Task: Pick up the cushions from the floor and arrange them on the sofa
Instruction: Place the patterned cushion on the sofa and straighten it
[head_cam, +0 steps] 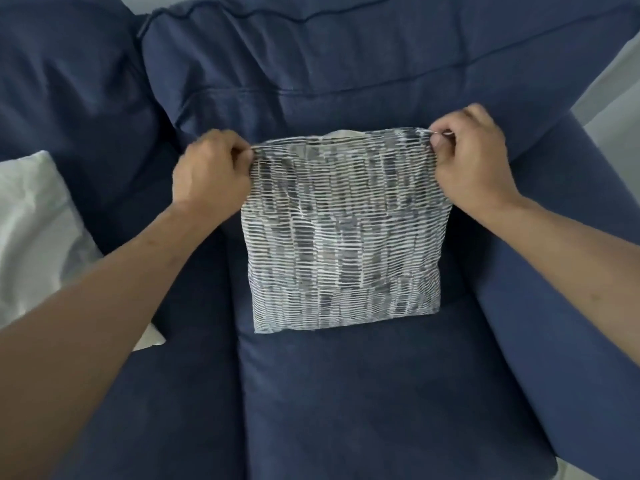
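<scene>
A grey-and-white striped cushion (344, 230) stands upright on the seat of the dark blue sofa (363, 393), its back towards the backrest. My left hand (211, 171) pinches its top left corner. My right hand (474, 164) pinches its top right corner. Both hands hold the top edge stretched between them. The cushion's bottom edge rests on the seat.
A white cushion (31, 237) lies on the seat to the left, partly behind my left forearm. The sofa's right armrest (568, 271) runs along the right side. A pale floor (609, 98) shows beyond it.
</scene>
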The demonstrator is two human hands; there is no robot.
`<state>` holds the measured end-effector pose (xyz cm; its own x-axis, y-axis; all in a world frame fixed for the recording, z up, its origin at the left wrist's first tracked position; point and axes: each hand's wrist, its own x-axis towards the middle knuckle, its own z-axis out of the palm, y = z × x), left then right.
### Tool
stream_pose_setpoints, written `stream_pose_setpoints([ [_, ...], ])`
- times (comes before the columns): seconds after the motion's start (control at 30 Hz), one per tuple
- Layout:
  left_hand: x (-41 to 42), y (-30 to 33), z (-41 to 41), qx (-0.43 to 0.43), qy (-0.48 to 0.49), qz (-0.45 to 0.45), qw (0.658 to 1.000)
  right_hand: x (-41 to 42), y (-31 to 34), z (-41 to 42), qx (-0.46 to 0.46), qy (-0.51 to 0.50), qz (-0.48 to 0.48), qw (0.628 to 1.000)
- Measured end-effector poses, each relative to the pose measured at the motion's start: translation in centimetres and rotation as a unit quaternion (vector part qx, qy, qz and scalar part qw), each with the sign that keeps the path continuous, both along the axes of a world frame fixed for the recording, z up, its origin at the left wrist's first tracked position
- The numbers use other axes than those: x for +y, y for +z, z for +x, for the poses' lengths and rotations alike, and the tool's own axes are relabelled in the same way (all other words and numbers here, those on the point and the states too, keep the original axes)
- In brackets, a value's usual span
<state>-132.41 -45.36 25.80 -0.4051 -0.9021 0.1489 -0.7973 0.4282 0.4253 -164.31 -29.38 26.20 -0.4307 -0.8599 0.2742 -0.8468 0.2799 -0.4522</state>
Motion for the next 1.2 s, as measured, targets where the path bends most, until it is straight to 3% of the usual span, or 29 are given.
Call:
stream_pose_setpoints([
  [0.27,0.6,-0.8,0.9,0.075,0.011,0.002,0.997,-1.1,1.4,0.8,-0.023,-0.007,-0.066,0.998],
  [0.5,1.0,-1.2,1.3,0.134,-0.01,-0.067,0.989,0.3,1.0,1.1,-0.019,-0.017,-0.131,0.991],
  [0.63,1.0,-1.8,0.9,0.107,0.0,-0.055,0.993,0.2,0.4,1.4,-0.029,-0.031,-0.072,0.996],
  [0.73,2.5,-1.9,0.3,0.096,0.017,-0.117,0.988,0.9,-0.7,3.1,0.082,-0.054,-0.065,0.993],
  [0.8,4.5,-1.7,-0.8,0.111,-0.032,-0.195,0.974,1.7,-1.8,5.2,0.159,0.023,-0.101,0.982],
  [0.87,7.0,-1.8,-2.9,0.117,-0.139,-0.197,0.963,2.0,-3.3,7.2,0.178,0.143,-0.063,0.971],
  [0.97,9.8,-2.8,-6.4,0.017,-0.255,-0.12,0.959,1.5,-4.9,8.0,0.2,0.21,0.057,0.955],
  [1.1,7.6,-5.0,-6.6,-0.155,-0.219,-0.071,0.961,0.3,-5.2,5.9,0.213,0.173,0.104,0.956],
  [1.2,5.1,-5.8,-4.1,-0.204,-0.181,-0.082,0.958,0.4,-4.7,3.3,0.194,0.12,0.144,0.963],
])
